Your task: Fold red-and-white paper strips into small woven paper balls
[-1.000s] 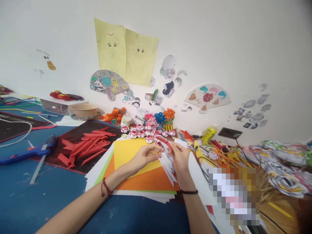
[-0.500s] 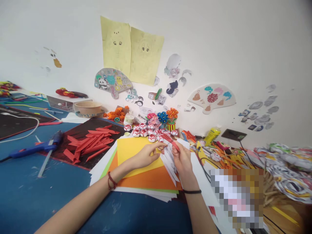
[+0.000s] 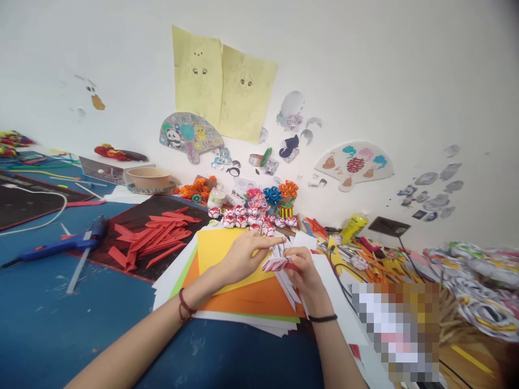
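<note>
My right hand [image 3: 306,270] is closed on a small red-and-white folded paper piece [image 3: 274,263], pinched between thumb and fingers. From that piece a thin dark strand [image 3: 284,248] rises; whether it is wire or thread I cannot tell. At its upper end are the fingertips of my left hand [image 3: 245,254], index finger reaching to the right and the others partly curled and hidden. Beneath both hands lie white paper strips [image 3: 288,292] and a stack of coloured sheets, with a yellow sheet [image 3: 211,248] on top. Behind them sit several red-and-white paper balls [image 3: 241,221].
Left of the sheets, folded red paper strips [image 3: 150,237] are heaped on a dark mat, beside a blue glue gun [image 3: 60,246]. Paper flowers [image 3: 272,197] stand at the wall. A yellow bottle [image 3: 354,227] and cluttered paper scraps [image 3: 377,254] are on the right.
My right hand has turned and lowered, swinging the paper piece down to the left, so its striped side shows. My left index finger now reaches farther right, above the piece.
</note>
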A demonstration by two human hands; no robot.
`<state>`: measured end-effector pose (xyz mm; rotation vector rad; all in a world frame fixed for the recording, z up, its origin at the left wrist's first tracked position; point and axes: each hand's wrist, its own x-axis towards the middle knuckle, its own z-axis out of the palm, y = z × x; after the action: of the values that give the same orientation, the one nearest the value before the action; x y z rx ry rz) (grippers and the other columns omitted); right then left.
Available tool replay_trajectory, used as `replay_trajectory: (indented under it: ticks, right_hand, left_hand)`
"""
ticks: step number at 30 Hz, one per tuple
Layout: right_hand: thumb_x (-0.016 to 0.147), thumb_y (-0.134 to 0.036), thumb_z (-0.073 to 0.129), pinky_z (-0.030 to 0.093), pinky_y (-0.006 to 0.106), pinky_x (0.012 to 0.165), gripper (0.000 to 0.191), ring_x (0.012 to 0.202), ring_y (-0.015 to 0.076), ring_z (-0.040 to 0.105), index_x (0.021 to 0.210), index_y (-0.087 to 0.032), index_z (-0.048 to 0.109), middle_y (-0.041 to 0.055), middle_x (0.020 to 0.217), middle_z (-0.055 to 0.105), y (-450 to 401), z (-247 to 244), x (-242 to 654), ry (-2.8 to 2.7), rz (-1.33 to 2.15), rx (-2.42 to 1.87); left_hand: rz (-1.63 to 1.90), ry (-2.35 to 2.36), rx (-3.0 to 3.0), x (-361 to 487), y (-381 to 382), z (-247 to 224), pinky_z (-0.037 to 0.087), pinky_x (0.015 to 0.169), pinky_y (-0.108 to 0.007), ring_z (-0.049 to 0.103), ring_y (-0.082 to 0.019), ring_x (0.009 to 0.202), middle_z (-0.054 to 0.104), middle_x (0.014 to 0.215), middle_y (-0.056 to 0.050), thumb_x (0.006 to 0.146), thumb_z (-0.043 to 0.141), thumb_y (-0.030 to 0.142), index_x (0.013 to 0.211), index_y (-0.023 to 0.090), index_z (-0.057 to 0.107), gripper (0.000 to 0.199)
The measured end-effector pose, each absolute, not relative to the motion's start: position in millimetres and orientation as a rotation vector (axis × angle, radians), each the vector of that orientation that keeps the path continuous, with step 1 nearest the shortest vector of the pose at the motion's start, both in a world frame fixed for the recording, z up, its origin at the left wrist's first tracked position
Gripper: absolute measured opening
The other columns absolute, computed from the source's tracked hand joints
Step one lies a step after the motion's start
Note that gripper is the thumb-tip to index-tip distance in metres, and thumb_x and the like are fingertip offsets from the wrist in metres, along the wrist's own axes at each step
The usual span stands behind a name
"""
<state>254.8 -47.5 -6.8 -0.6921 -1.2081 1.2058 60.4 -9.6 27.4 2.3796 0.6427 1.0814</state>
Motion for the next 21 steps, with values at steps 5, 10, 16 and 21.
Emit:
replay_trajectory:
  ticks: [5, 10, 16, 21]
  right_hand:
    - [0.066, -0.044, 0.08, 0.016, 0.022, 0.032, 0.029, 0.033, 0.0058, 0.033, 0.062, -0.016, 0.072, -0.0015, 0.047, 0.054, -50.6, -2.7, 259.2, -1.395, 1.185, -0.814]
    - [0.072, -0.039, 0.077, 0.021, 0.022, 0.036, 0.027, 0.034, 0.0055, 0.033, 0.063, -0.014, 0.072, -0.0017, 0.046, 0.054, -50.0, -0.1, 267.0, -1.519, 1.137, -0.976]
    - [0.073, -0.035, 0.077, 0.033, 0.023, 0.041, 0.021, 0.044, 0.0095, 0.042, 0.079, -0.015, 0.076, 0.0003, 0.056, 0.061, -52.0, 6.4, 258.4, -1.501, 0.891, -1.134]
    - [0.085, -0.032, 0.065, 0.043, 0.026, 0.053, 0.017, 0.059, 0.0149, 0.054, 0.089, -0.02, 0.076, 0.0037, 0.074, 0.068, -48.8, 3.5, 236.4, -1.6, 0.474, -1.175]
  left_hand:
    - [0.993, 0.476, 1.976, 56.3, -19.8, 33.1, 0.04, 0.098, -0.037, 0.057, -0.023, 0.109, 0.069, 0.118, -0.006, 0.094, 0.05, 0.03, 0.125, 0.027, 0.066, 0.035]
    - [0.86, 0.324, 1.417, 55.3, -22.2, 38.8, 0.039, 0.103, -0.036, 0.056, -0.027, 0.121, 0.069, 0.121, -0.008, 0.084, 0.065, 0.028, 0.112, 0.02, 0.073, 0.031]
    - [0.862, 0.397, 1.357, 52.2, -14.8, 41.9, 0.045, 0.079, -0.031, 0.064, -0.021, 0.087, 0.074, 0.09, -0.009, 0.077, 0.068, 0.025, 0.086, 0.015, 0.077, 0.016]
    - [0.932, 0.553, 1.583, 49.9, -7.4, 46.8, 0.043, 0.081, -0.032, 0.061, -0.021, 0.086, 0.072, 0.086, -0.006, 0.076, 0.068, 0.028, 0.084, 0.016, 0.074, 0.015]
